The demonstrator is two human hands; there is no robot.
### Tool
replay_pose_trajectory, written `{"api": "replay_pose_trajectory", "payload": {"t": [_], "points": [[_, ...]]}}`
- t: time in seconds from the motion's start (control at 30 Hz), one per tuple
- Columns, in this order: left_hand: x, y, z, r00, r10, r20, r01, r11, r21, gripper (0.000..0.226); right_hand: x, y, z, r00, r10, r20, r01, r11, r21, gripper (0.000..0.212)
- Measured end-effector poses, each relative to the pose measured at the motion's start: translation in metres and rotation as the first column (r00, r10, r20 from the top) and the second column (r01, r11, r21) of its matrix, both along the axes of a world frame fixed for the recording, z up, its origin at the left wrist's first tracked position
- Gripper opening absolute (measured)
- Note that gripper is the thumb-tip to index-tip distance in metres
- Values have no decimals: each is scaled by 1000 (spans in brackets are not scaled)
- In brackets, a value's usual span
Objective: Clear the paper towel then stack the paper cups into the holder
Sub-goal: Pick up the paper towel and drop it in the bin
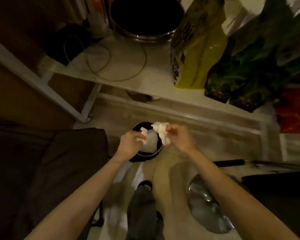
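A small black bin (155, 152) stands on the floor below me, with a pale liner or paper inside it. My left hand (130, 144) is over the bin's left rim, closed on a small scrap of white paper towel (143, 131). My right hand (179, 137) is just right of the bin, pinching a crumpled white paper towel (161, 132) that hangs over the bin's rim. No paper cups or holder are in view.
A white shelf unit (145, 78) stands ahead with a large black pot (145, 16), a loose cable (111, 66), a yellow bag (197, 49) and green bags (249, 70). A dark seat (42, 170) is at left. A metal lid (208, 205) lies at right.
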State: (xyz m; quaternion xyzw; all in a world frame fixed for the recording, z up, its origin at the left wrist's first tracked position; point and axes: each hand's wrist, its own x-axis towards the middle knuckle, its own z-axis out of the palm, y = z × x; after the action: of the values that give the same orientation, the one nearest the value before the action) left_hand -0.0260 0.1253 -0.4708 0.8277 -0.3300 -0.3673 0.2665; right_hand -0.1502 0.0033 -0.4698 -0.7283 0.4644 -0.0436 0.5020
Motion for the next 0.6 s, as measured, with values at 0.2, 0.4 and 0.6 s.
{"api": "replay_pose_trajectory", "payload": {"t": [0.2, 0.4, 0.6], "points": [[18, -9, -167, 994, -50, -100, 64, 988, 141, 39, 23, -16, -171, 982, 91, -163, -85, 995, 46, 24], [35, -33, -278, 992, -17, -123, 37, 986, 164, 45, 46, -17, -304, 954, 157, -255, -133, 985, 111, 31], [42, -44, -349, 965, 65, -253, -13, 979, 204, 49, 59, -15, -362, 922, 267, -280, -214, 955, 206, 42]]}}
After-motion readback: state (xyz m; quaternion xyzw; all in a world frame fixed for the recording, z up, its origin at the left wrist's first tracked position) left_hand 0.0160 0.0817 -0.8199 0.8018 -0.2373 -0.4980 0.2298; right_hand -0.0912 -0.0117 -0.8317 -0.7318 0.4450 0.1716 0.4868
